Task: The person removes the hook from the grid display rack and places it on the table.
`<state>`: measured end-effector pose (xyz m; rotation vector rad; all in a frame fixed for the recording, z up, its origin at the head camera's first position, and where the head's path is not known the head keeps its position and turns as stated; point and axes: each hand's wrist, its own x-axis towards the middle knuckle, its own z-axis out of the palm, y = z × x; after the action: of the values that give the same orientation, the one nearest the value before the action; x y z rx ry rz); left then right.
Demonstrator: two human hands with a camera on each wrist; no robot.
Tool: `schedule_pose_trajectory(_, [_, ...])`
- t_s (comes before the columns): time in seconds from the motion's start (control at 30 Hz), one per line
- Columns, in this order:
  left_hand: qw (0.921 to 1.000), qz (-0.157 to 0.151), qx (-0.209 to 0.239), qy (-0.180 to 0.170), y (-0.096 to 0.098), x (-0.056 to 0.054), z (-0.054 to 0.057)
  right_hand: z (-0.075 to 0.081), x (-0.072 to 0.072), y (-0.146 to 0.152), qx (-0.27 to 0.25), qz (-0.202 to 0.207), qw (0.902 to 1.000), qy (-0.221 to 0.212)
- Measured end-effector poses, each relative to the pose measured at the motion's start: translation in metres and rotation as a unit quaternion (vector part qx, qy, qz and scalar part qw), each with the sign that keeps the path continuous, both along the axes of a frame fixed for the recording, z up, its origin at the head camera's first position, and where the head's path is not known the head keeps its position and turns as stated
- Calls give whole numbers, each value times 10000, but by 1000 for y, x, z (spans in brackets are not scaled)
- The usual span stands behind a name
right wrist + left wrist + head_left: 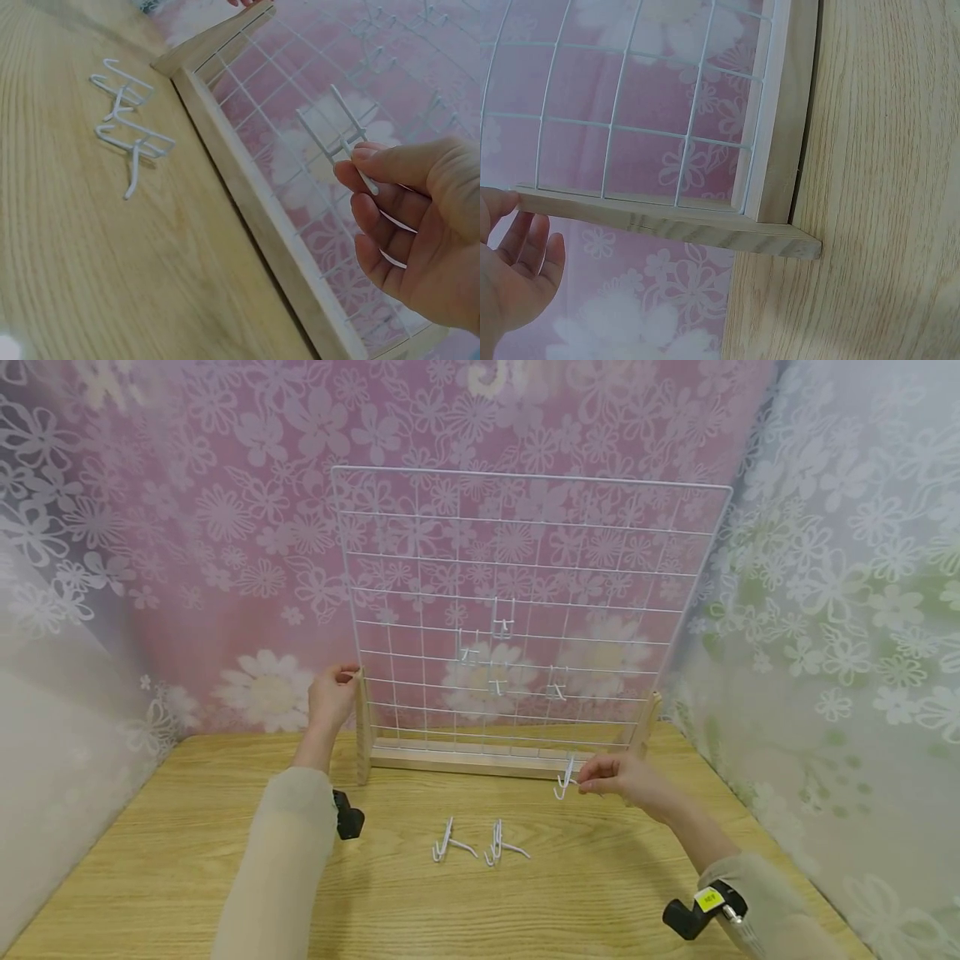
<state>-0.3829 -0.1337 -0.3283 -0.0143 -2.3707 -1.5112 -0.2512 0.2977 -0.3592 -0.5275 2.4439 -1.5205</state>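
Note:
My right hand (pixel 624 783) pinches a white wire hook (pixel 337 135) between thumb and fingertips, close in front of the lower right of a white wire grid panel (pixel 525 564). The hook's two bent ends point away from the fingers. At the other side, my left hand (pixel 332 700) holds the top end of the wooden side post (pixel 667 229), thumb and fingers at its tip. Several white hooks, such as one high near the middle (pixel 503 627), hang on the grid. Two loose ones, a left hook (pixel 450 843) and a right hook (pixel 501 846), lie on the table.
The grid stands in a wooden base (pixel 465 762) toward the back of the wood-grain table (pixel 420 910). A second wooden post (pixel 647 722) supports its right side. Floral-patterned sheets (pixel 247 527) rise behind and at both sides.

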Motion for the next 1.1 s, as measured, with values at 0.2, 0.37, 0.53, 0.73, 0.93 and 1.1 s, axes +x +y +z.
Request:
schedule_pose_trajectory(0.2, [10000, 10, -47, -8, 1, 1, 1, -16, -1, -2, -6, 91, 9999, -48])
schedule_pose_trajectory(0.37, [10000, 39, -75, -26, 1, 1, 2, -28, 0, -4, 120, 183, 9997, -61])
schedule_pose_trajectory(0.53, [10000, 41, -75, -31, 1, 1, 1, -40, 2, -8, 247, 229, 9992, -213])
schedule_pose_trajectory(0.73, [10000, 29, -60, -6, 1, 0, 0, -54, 3, -12, 96, 296, 9989, -359])
schedule_pose_trajectory(0.93, [10000, 33, -39, 13, 1, 1, 2, -62, 4, -13, 213, 254, 9992, -218])
schedule_pose_trajectory(1.1, [9999, 54, -89, 37, 1, 0, 1, -66, 3, -12, 481, 251, 9985, -95])
